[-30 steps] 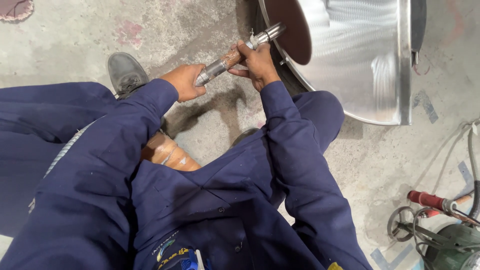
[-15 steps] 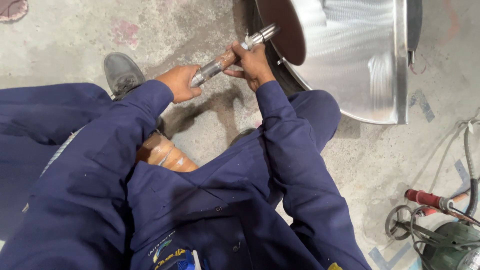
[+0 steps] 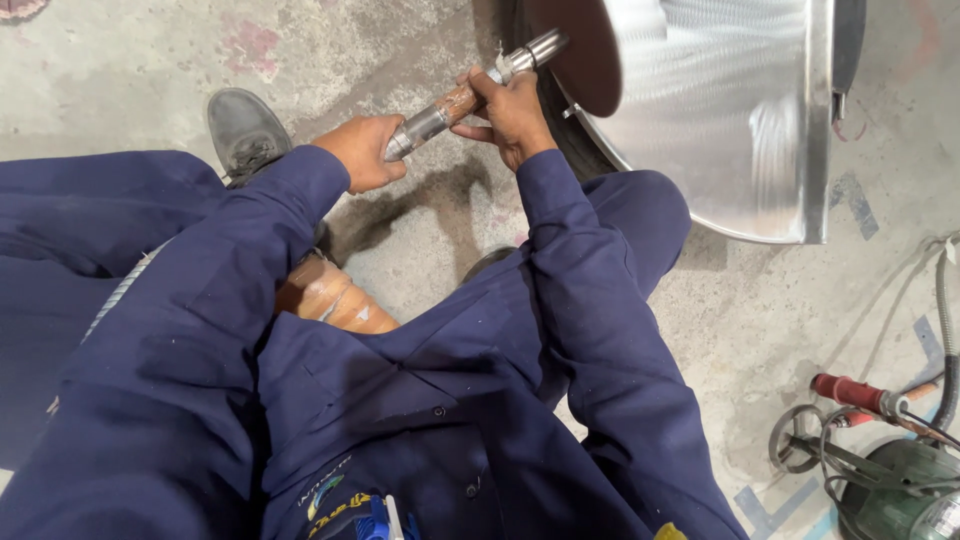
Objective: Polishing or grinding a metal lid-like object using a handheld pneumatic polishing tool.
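Both hands hold a long metal tool [image 3: 447,103], a silver shaft with a brownish wrapped middle. My left hand [image 3: 362,152] grips its rear end. My right hand [image 3: 510,113] grips it further forward. The tool's silver front end [image 3: 535,48] points up to the right and meets a dark round disc [image 3: 575,55] lying against a shiny brushed-steel curved panel [image 3: 730,110]. My arms are in dark blue sleeves.
I am low over a stained concrete floor [image 3: 400,40], with my black shoe [image 3: 243,130] at the left and a brown cylinder [image 3: 330,300] under my left arm. A red-handled tool [image 3: 855,392], hoses and a green machine [image 3: 900,490] lie at the lower right.
The view has shifted a little; my hands and the tool keep the same grip, with the tool's tip staying at the dark disc.
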